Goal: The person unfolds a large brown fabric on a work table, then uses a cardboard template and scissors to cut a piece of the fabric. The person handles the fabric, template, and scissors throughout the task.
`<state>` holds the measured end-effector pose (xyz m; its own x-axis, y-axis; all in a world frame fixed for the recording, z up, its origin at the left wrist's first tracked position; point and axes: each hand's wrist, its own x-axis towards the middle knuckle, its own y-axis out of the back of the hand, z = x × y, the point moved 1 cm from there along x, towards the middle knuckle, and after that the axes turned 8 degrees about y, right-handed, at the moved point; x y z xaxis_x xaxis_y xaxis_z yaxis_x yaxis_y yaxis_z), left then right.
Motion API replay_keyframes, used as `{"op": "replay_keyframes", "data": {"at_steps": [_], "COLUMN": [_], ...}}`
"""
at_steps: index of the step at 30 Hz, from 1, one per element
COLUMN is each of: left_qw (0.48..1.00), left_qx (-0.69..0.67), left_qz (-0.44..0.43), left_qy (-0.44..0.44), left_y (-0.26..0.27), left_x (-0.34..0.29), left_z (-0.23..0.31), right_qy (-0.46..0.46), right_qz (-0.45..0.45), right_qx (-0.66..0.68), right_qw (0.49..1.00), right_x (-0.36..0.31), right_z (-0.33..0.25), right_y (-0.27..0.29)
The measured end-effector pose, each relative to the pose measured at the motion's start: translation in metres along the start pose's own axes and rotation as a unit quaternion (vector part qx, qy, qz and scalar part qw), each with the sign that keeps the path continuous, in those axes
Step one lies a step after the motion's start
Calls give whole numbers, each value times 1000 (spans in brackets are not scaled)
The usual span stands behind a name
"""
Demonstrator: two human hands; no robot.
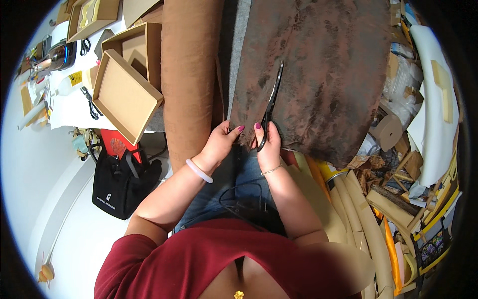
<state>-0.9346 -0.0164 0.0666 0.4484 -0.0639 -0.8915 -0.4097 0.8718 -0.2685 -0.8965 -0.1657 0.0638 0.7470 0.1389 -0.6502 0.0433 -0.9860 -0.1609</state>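
A wide sheet of mottled dark brown leather-like material (pixel 323 74) lies in front of me. My left hand (pixel 219 143) pinches its near left corner, thumb on top and fingers underneath. My right hand (pixel 270 145) holds a pair of black-handled scissors (pixel 272 102) by the finger loops. The scissor blades point away from me over the sheet and look closed together. Both hands are close to each other at the sheet's near edge; part of the right fingers is hidden behind the handles.
Left of the sheet stands a thick brown roll (pixel 191 74). Open cardboard boxes (pixel 127 94), more scissors (pixel 90 103) and a black bag (pixel 119 184) are farther left. On the right are a white roll (pixel 433 99), paper rolls (pixel 358 224) and piled scraps.
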Motion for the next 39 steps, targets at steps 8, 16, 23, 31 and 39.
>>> {"op": "replay_keyframes", "data": {"at_steps": [8,16,23,31,39], "left_qw": [1000,1000,1000,1000,1000], "left_qx": [-8,-3,1,17,-1], "left_qz": [-10,-15,-12,-5,-1], "left_qy": [3,-3,-9,-4,9], "left_y": [-1,-2,-1,-2,-3], "left_x": [-3,-4,-2,-5,-6], "left_z": [3,4,2,5,7], "right_qy": [0,-3,-10,23,4], "right_qz": [-6,18,28,-6,7], "right_qx": [23,2,3,-14,-34], "right_qw": [1000,1000,1000,1000,999], "right_x": [2,4,6,18,28], "right_z": [-9,-11,-4,-22,-27], "right_y": [3,-1,-4,-3,-4]}}
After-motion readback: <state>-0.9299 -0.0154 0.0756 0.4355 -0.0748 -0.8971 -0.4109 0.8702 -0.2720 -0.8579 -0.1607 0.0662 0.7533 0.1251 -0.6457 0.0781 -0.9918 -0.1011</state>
